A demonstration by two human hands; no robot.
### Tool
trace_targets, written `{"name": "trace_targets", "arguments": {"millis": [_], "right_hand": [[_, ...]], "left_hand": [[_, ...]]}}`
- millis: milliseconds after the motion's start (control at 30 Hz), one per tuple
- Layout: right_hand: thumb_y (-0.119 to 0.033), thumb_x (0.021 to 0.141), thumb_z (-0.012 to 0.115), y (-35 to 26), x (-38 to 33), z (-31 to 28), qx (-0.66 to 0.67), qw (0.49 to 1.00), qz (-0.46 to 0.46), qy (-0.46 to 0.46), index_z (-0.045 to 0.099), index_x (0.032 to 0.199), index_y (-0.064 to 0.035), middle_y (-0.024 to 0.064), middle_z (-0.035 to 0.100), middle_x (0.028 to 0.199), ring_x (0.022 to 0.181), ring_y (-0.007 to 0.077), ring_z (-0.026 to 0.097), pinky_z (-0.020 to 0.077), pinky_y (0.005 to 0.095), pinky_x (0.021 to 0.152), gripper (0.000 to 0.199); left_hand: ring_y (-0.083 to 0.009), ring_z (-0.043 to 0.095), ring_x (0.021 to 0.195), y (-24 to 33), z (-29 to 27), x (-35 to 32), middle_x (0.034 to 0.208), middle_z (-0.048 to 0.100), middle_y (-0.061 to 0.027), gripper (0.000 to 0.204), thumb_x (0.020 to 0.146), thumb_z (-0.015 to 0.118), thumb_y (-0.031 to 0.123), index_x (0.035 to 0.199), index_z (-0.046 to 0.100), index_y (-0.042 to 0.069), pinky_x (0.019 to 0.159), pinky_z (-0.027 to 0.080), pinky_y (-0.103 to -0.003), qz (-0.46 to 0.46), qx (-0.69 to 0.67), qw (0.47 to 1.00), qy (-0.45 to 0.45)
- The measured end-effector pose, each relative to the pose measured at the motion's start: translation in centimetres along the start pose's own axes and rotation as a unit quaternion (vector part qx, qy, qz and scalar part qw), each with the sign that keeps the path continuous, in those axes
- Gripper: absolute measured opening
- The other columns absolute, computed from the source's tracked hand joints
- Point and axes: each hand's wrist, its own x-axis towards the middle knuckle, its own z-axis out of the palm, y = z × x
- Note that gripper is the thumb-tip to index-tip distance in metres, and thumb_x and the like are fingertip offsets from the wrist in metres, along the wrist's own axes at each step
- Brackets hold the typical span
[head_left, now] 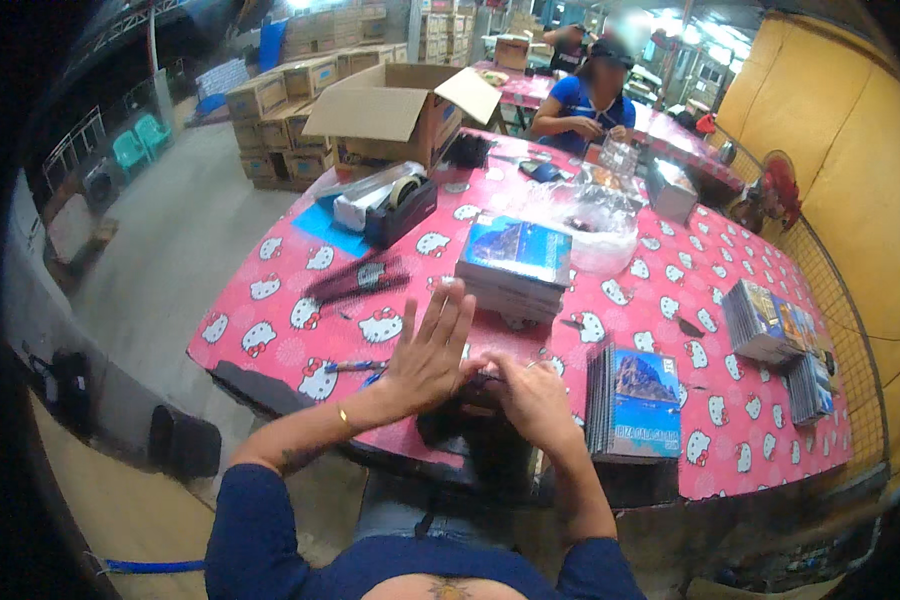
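My left hand (432, 345) is raised over the near edge of the table, its fingers stretched out and holding nothing. Close beside it, my right hand (535, 395) has curled fingers meeting the left thumb; what they grip, if anything, is too small to make out. Below both hands lies a dark object (460, 425), partly hidden. Just beyond them stands a stack of spiral-bound notebooks (515, 255) with blue sea-and-rock covers. Another notebook stack (635, 405) sits to the right of my right hand. Blue pens (355, 367) lie left of my left wrist.
A pink cat-patterned cloth (660, 300) covers the table. Farther off are a black tape dispenser (402, 212), clear plastic wrap (600, 230) and an open carton (380, 120). More notebooks (770, 325) lie at right. A person in blue (560, 110) works across the table.
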Motion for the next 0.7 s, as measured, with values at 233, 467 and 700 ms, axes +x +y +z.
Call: {"name": "trace_targets", "arguments": {"millis": [233, 467, 700], "right_hand": [[-0.007, 0.078, 0.083, 4.6, -4.4, 1.6, 0.509, 0.841, 0.142, 0.118, 0.046, 0.14, -0.0084, 0.0133, 0.068, 0.117, 0.112, 0.023, 0.065, 0.0511, 0.0355, 0.095, 0.073], [-0.005, 0.08, 0.082, 3.7, -4.4, 4.7, 0.521, 0.812, 0.213, 0.151, 0.051, 0.128, -0.0092, 0.0084, 0.066, 0.103, 0.096, 0.0163, 0.066, 0.0535, 0.0286, 0.084, 0.057], [-0.006, 0.082, 0.08, 3.8, -3.8, 5.1, 0.534, 0.81, 0.191, 0.149, 0.046, 0.119, -0.0096, 0.0088, 0.064, 0.1, 0.094, 0.0155, 0.065, 0.0539, 0.0272, 0.08, 0.05]], "left_hand": [[-0.0319, 0.013, 0.153, 0.9, -1.3, -0.2, 0.161, 0.026, -0.0191, 0.081, 0.095, 0.048, 0.056, 0.152, 0.031, 0.001, 0.119, 0.004, -0.058, 0.022, -0.073, 0.997, -0.003], [-0.0307, 0.012, 0.153, 1.5, -0.2, -2.6, 0.161, 0.025, -0.0177, 0.079, 0.098, 0.04, 0.056, 0.154, 0.028, 0.002, 0.12, 0.001, -0.057, 0.151, -0.061, 0.987, 0.01], [-0.0327, 0.01, 0.153, 1.5, -1.7, 0.6, 0.161, 0.023, -0.0221, 0.088, 0.096, 0.036, 0.065, 0.154, 0.026, 0.0, 0.118, 0.005, -0.061, 0.088, -0.035, 0.995, -0.02]]}}
